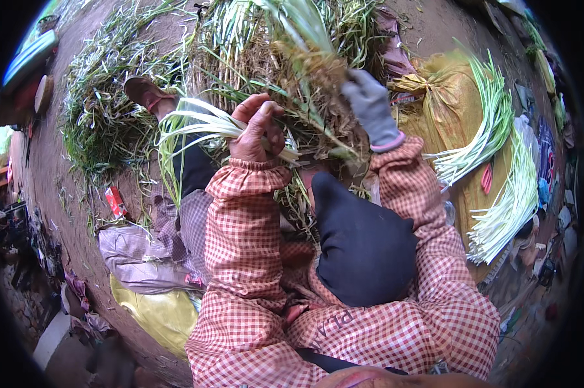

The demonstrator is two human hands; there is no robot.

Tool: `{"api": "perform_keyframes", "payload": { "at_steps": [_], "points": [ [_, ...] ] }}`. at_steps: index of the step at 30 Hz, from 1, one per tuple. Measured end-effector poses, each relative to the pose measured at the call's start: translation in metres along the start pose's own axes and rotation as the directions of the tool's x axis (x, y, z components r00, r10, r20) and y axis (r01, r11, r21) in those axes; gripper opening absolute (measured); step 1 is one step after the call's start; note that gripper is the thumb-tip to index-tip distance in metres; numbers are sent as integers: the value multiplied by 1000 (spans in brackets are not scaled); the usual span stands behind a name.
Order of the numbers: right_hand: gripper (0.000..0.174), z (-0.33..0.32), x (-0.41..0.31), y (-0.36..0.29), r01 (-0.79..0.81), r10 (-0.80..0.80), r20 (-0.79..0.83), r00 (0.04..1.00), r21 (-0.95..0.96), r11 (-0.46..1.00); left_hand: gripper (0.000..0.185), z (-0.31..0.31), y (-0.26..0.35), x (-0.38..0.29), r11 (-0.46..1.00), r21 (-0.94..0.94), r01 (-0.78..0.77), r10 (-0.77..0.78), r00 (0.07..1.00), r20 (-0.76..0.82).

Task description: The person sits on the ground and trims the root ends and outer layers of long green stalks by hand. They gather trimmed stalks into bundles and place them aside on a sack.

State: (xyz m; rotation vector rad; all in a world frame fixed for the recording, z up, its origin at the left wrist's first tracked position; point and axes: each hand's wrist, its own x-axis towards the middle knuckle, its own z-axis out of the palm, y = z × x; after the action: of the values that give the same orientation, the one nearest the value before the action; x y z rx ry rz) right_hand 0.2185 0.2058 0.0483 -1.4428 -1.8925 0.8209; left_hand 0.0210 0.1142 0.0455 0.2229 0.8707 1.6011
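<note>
My bare left hand (pixel 257 128) grips a small bunch of cleaned allium stalks (pixel 200 119). Their white ends poke out on the right of the fist, and the green leaves droop to the left. On my right hand (pixel 372 109) is a grey glove with a pink cuff. It holds a clump of green stalks with brown roots (pixel 316 60), blurred by motion; the fingertips are partly hidden. Beyond both hands lies a heap of unpeeled stalks (pixel 234 48) with dry, earthy bases.
Two bundles of cleaned stalks (pixel 476 131) (pixel 508 208) rest on a yellow woven sack (pixel 454 104) at right, with red-handled scissors (pixel 487 178) between them. Leaf waste (pixel 95 106) is piled at left. A red packet (pixel 115 202) lies near a pale sack (pixel 137 257).
</note>
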Motion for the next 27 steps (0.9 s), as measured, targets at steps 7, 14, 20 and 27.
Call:
{"api": "perform_keyframes", "payload": {
  "at_steps": [7,14,20,27],
  "points": [
    [10,23,2,-8,387,-325,-296,898,179,904,21,-5,-13,12,996,63,-66,73,992,-102],
    [19,55,-20,18,-21,13,29,1000,310,950,21,-8,-25,47,987,145,68,-35,976,-215],
    [22,51,-42,27,182,-196,97,976,139,973,34,-16,-38,60,954,31,297,-283,933,-223],
    [24,64,-47,7,-193,117,210,971,390,900,28,-18,-50,44,972,99,214,-200,971,-132]
  ]
}}
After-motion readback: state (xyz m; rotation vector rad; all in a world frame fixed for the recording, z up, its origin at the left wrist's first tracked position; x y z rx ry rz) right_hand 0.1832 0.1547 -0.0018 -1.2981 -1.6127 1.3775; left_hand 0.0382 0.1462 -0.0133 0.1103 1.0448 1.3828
